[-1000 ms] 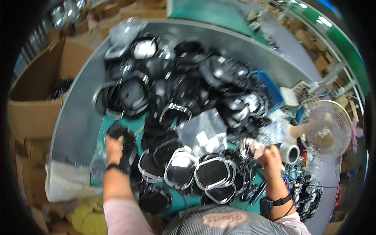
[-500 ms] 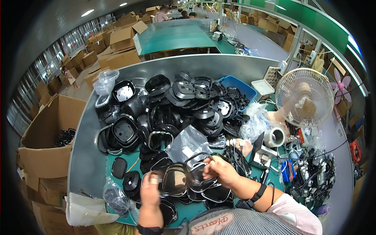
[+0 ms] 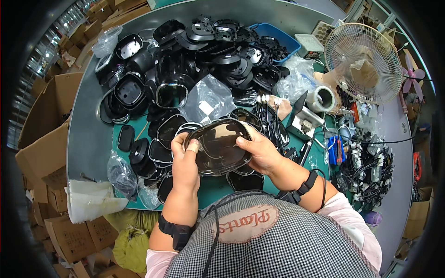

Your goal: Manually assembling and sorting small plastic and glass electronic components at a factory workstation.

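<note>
Both my hands hold one dark, glossy oval plastic cover (image 3: 219, 146) up in front of my chest. My left hand (image 3: 185, 160) grips its left edge, thumb on top. My right hand (image 3: 259, 150) clasps its right edge. Each wrist wears a black band. Under the cover lie more flat oval covers with chrome rims (image 3: 169, 127) on the green mat (image 3: 211, 185). A crumpled clear plastic bag (image 3: 208, 99) lies just beyond the held cover.
A big heap of black plastic housings (image 3: 194, 55) fills the far table. A blue bin (image 3: 278, 37) and a white fan (image 3: 361, 60) stand at the right, with a tape roll (image 3: 324, 98) and tangled cables (image 3: 371, 162). Cardboard boxes (image 3: 46, 111) line the left.
My hands came together from apart and lifted one oval cover off the pile toward my chest. My head has tilted, so the table fills more of the view.
</note>
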`<state>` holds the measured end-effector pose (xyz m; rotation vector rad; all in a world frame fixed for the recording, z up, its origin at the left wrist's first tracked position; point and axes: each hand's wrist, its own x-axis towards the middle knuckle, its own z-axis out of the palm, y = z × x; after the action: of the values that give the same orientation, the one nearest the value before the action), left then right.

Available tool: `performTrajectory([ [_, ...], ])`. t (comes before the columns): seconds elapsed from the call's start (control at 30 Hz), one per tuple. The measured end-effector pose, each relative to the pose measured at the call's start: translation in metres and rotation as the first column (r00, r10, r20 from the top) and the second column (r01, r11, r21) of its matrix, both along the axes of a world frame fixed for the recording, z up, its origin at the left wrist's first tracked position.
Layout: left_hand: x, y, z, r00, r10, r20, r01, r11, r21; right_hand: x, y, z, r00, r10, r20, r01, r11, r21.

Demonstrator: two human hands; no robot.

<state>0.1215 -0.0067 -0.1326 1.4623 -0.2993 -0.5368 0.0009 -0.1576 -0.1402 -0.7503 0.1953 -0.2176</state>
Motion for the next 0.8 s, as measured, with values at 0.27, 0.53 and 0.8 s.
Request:
performTrajectory([
  [0.27, -0.01, 0.011, 0.002, 0.845, -0.277, -0.458, 0.121, 0.932, -0.341, -0.018, 0.004, 0.0, 0.955, -0.295, 0.013, 0.034, 0.065, -0.997],
  [0.53, -0.012, 0.007, -0.02, 0.8, -0.193, -0.568, 0.044, 0.963, -0.265, 0.002, 0.008, 0.029, 0.944, 0.277, 0.178, 0.297, -0.488, -0.821],
  [0.8, 0.001, 0.02, -0.028, 0.901, -0.067, -0.429, 0.024, 0.994, -0.105, -0.019, -0.013, 0.022, 0.848, -0.53, 0.006, 0.086, 0.125, -0.988],
])
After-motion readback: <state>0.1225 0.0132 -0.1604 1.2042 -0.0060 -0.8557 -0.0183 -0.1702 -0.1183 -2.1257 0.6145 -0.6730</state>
